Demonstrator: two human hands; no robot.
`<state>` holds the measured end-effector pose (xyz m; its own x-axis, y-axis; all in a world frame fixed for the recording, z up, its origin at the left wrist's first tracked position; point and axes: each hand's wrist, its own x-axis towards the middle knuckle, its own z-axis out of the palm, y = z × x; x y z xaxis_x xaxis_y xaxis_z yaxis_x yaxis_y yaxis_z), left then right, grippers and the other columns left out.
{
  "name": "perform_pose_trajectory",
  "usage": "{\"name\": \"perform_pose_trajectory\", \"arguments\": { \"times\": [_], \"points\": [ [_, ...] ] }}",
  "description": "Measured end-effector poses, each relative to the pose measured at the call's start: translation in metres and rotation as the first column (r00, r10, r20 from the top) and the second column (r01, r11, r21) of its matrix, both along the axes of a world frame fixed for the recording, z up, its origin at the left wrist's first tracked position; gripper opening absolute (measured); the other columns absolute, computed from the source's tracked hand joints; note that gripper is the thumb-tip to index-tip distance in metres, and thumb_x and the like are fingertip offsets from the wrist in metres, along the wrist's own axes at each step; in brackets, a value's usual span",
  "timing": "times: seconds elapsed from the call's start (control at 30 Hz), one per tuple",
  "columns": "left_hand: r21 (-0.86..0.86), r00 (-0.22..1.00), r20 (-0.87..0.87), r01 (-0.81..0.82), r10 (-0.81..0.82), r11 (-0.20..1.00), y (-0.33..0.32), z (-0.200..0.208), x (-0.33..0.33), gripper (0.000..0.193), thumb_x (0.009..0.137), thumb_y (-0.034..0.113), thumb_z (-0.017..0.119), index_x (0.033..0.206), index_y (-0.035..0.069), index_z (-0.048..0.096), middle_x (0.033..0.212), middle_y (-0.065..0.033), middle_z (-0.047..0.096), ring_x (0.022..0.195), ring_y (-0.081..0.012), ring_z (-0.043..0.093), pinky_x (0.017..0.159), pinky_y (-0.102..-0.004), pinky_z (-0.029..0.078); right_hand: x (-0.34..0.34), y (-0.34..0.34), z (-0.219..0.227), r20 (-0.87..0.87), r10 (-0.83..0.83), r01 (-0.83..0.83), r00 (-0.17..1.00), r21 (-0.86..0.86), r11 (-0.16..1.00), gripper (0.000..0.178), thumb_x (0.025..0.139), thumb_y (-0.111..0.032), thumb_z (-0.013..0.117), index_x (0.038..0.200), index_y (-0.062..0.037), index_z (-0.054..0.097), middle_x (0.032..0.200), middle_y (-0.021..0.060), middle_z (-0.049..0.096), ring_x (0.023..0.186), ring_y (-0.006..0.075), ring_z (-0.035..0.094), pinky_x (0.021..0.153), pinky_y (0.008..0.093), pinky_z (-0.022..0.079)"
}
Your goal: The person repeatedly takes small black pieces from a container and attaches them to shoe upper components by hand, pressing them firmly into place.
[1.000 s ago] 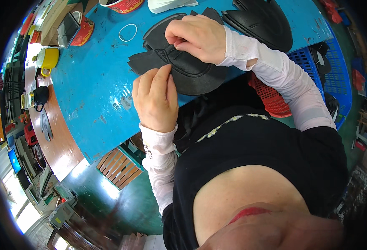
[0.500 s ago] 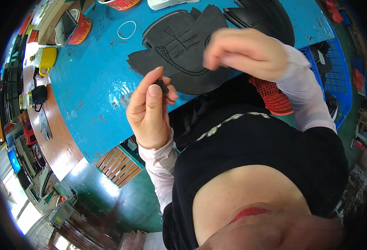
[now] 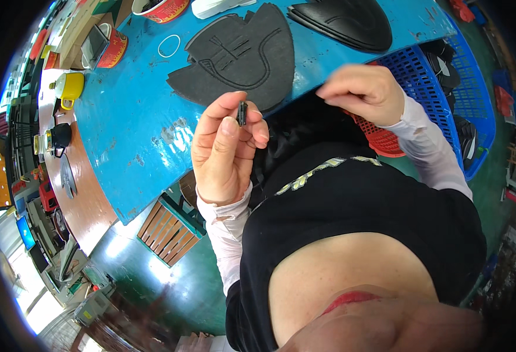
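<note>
Between the thumb and fingers of my left hand (image 3: 226,149) is a small black piece (image 3: 242,114), held upright above the table's front edge. Its exact kind is too small to make out. My right hand (image 3: 366,94) is beyond the table's front edge, to the right, with thumb and fingers drawn together in a pinch; motion blurs it, and anything in its fingertips is hidden. A stack of flat black shoe-upper pieces (image 3: 240,58) with embossed lines lies on the blue table (image 3: 123,135), just past my left hand. More smooth black curved pieces (image 3: 352,23) lie farther right.
A blue crate (image 3: 413,70) with dark shoes (image 3: 466,141) stands right of the table, near a red basket (image 3: 384,141). Left are red bowls (image 3: 114,50), a phone (image 3: 95,46), a white ring (image 3: 169,46) and a yellow cup (image 3: 68,88). A slatted stool (image 3: 170,232) stands below.
My right hand has moved away from the stacked black pieces, toward me and right. My left hand, still holding the small black piece, has shifted slightly right. The view has shifted too.
</note>
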<state>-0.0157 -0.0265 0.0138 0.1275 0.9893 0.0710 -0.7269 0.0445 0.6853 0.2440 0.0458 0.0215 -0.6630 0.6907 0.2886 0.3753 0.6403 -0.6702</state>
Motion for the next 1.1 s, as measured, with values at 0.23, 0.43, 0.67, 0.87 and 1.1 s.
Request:
{"name": "perform_pose_trajectory", "arguments": {
  "times": [0.23, 0.43, 0.67, 0.87, 1.1],
  "points": [
    [-0.034, 0.989, -0.150, -0.021, 0.016, 0.999, -0.020, 0.010, 0.012, 0.021, 0.098, 0.012, 0.050, 0.115, 0.000, 0.052, 0.094, -0.0116, 0.063, 0.075, -0.0166, 0.060, 0.068, -0.0276, 0.049, -0.066, 0.004, 0.031, -0.364, 0.285, -0.218, 0.886, 0.215, 0.952, 0.019, 0.079, -0.002, 0.069, 0.097, -0.0089, 0.068, 0.095, 0.0046, 0.067, 0.085, 0.0242, 0.064, 0.071, 0.0316, 0.051],
    [-0.063, 0.989, -0.144, -0.035, 0.026, 0.997, -0.021, 0.003, 0.013, 0.019, 0.100, 0.013, 0.047, 0.112, 0.000, 0.053, 0.090, -0.0116, 0.065, 0.072, -0.0170, 0.062, 0.067, -0.0280, 0.050, -0.069, 0.003, 0.024, -0.301, 0.294, -0.200, 0.907, 0.306, 0.931, 0.017, 0.078, -0.002, 0.066, 0.092, -0.0080, 0.061, 0.083, 0.0043, 0.062, 0.078, 0.0245, 0.061, 0.067, 0.0328, 0.050],
    [0.182, 0.846, -0.420, -0.277, 0.329, 0.944, -0.016, -0.002, 0.029, 0.026, 0.085, -0.011, 0.061, 0.110, -0.004, 0.056, 0.103, -0.0111, 0.062, 0.087, -0.0145, 0.062, 0.080, -0.0256, 0.051, -0.065, -0.007, 0.020, -0.344, 0.148, -0.180, 0.927, -0.063, 0.982, 0.019, 0.079, 0.003, 0.064, 0.092, -0.0041, 0.052, 0.088, 0.0064, 0.061, 0.077, 0.0159, 0.061, 0.069, 0.0274, 0.049],
    [0.246, 0.801, -0.448, -0.316, 0.397, 0.916, -0.014, -0.006, 0.028, 0.024, 0.084, -0.013, 0.059, 0.106, -0.006, 0.055, 0.108, -0.0138, 0.059, 0.094, -0.0151, 0.059, 0.084, -0.0258, 0.050, -0.074, -0.011, 0.017, -0.367, 0.092, -0.141, 0.926, -0.111, 0.984, 0.018, 0.080, 0.001, 0.062, 0.091, -0.0043, 0.049, 0.086, 0.0058, 0.060, 0.077, 0.0146, 0.060, 0.070, 0.0268, 0.048],
    [0.176, 0.836, -0.451, -0.261, 0.313, 0.949, -0.008, -0.008, 0.017, 0.019, 0.083, -0.014, 0.056, 0.099, -0.006, 0.056, 0.101, -0.0118, 0.059, 0.089, -0.0146, 0.058, 0.081, -0.0261, 0.048, -0.079, 0.004, 0.017, -0.329, 0.143, -0.293, 0.933, -0.472, 0.831, 0.018, 0.084, -0.001, 0.060, 0.093, -0.0062, 0.045, 0.087, 0.0020, 0.057, 0.079, 0.0098, 0.054, 0.070, 0.0241, 0.044]
  ]
}}
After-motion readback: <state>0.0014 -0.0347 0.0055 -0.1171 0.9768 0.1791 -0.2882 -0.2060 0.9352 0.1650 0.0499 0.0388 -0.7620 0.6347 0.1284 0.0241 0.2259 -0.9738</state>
